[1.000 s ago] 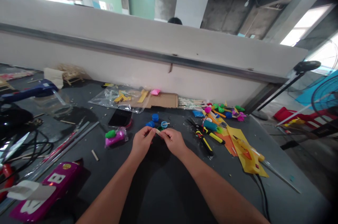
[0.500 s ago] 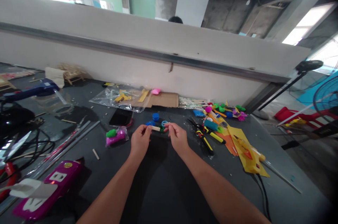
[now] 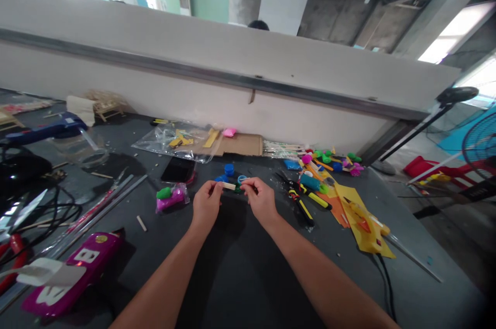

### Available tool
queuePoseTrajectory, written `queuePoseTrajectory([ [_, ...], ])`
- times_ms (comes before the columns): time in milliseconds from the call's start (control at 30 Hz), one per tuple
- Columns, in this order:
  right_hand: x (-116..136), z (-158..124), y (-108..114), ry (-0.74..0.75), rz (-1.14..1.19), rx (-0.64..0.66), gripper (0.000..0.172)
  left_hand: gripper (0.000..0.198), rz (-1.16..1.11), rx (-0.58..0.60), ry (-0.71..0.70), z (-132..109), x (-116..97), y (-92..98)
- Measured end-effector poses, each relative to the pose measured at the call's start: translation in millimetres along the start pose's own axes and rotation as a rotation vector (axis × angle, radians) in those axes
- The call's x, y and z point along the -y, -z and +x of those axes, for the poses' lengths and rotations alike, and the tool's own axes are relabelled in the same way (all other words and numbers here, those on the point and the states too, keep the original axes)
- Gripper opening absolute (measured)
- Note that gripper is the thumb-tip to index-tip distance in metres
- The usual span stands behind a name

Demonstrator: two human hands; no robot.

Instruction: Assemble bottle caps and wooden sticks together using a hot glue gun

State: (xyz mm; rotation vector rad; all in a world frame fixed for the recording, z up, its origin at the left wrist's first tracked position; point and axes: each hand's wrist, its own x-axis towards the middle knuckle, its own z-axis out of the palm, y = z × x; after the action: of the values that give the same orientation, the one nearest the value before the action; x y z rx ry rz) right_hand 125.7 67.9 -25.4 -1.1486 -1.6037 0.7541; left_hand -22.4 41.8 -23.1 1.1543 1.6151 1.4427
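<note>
My left hand (image 3: 207, 206) pinches a short, pale wooden stick (image 3: 229, 186) between thumb and fingers. The stick points right, toward my other hand. My right hand (image 3: 262, 201) is closed in a pinch a little way off, and whatever lies between its fingertips is too small to make out. Just beyond the fingers sit a blue lid-like piece (image 3: 229, 169) and a light blue ring (image 3: 242, 179). Something dark green lies low between the hands, partly hidden by the stick and fingers.
Left of my hands are a bagged lump of pink and green clay (image 3: 171, 198), a phone (image 3: 178, 170) and a purple power strip (image 3: 79, 272). To the right lie pliers (image 3: 299, 204) and a yellow glue gun (image 3: 366, 228) with its cord. A white partition (image 3: 217, 96) stands behind.
Both hands stay almost in place, and the stick is still in my left hand. The view has shifted slightly.
</note>
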Motion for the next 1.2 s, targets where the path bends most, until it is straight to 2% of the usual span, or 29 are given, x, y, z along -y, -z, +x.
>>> queuePoseTrajectory([
  [67, 0.2, 0.2, 1.4, 0.009, -0.059, -0.012, 0.016, 0.029, 0.006, -0.001, -0.008, 0.0, 0.6, 0.1],
  [200, 2.0, 0.0, 5.2, 0.080, -0.162, 0.046, 0.030, 0.030, 0.025, 0.004, -0.014, -0.6, 0.1, 0.7],
  [300, 2.1, -0.1, 4.0, 0.145, -0.156, 0.042, 0.018, 0.030, 0.038, 0.011, -0.021, -1.3, 0.1, 1.0],
  [400, 1.0, 0.1, 0.7, 0.172, -0.179, 0.071, 0.033, 0.031, 0.048, 0.017, -0.036, -1.9, 1.3, 0.5],
  [567, -0.8, 1.7, 1.3, 0.314, -0.308, 0.129, 0.011, 0.031, 0.014, 0.084, -0.059, -1.4, 3.0, -0.7],
  [733, -2.3, 2.7, 6.0, 0.356, -0.315, 0.076, 0.011, 0.038, 0.011, 0.086, -0.024, -0.3, 6.6, -1.1],
  [900, -3.5, 2.3, 6.6, 0.418, -0.335, 0.110, 0.014, 0.037, 0.236, 0.145, -0.166, -2.2, 9.4, -0.3],
  [1200, 1.2, -0.7, 4.4, 0.444, -0.335, 0.129, 0.016, 0.034, 0.391, 0.109, -0.300, -3.9, 3.2, 3.7],
])
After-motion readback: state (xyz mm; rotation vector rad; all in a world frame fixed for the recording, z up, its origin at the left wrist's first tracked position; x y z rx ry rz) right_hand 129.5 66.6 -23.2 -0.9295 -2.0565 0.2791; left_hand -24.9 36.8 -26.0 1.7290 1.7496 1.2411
